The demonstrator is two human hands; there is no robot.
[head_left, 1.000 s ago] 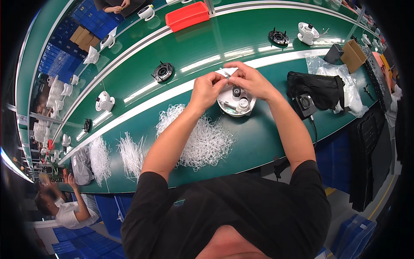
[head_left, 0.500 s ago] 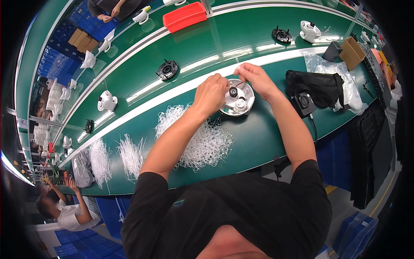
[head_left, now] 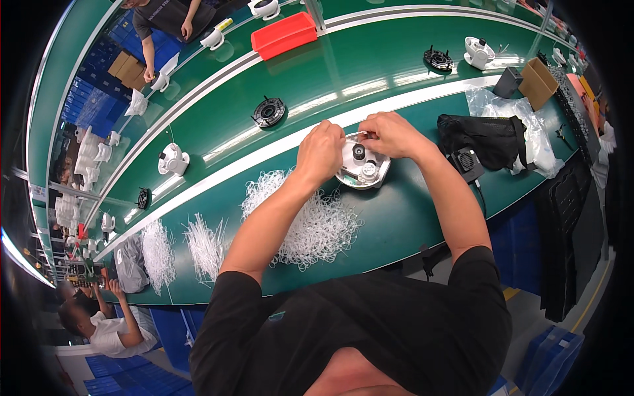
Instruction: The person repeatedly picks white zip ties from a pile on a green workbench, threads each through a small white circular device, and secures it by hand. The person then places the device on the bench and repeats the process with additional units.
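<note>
A white round housing [head_left: 362, 177] with a black knob-like part [head_left: 358, 152] and a small white round part [head_left: 369, 170] inside lies on the green bench in front of me. My left hand [head_left: 321, 152] is closed at its left rim, fingertips pinched together. From the far right, my right hand [head_left: 393, 134] reaches over the rim with its thumb and fingers closed near the black part. What either hand pinches is hidden or too small to make out. Beside my left forearm lies a pile of looped white cable ties [head_left: 317, 228].
Straight white ties [head_left: 205, 247] and another white pile [head_left: 158, 254] lie leftward. Beyond the bench, a green conveyor carries black round parts [head_left: 269, 112] and white devices [head_left: 173, 160]. A red bin [head_left: 284, 36] stands farther back. At right are a black bag [head_left: 485, 137] and a small black fan-like device [head_left: 467, 163].
My right hand has come down from above the far rim to the inside of the housing. Parts on the conveyor have shifted right and slightly nearer. A co-worker's hands at upper left have moved apart.
</note>
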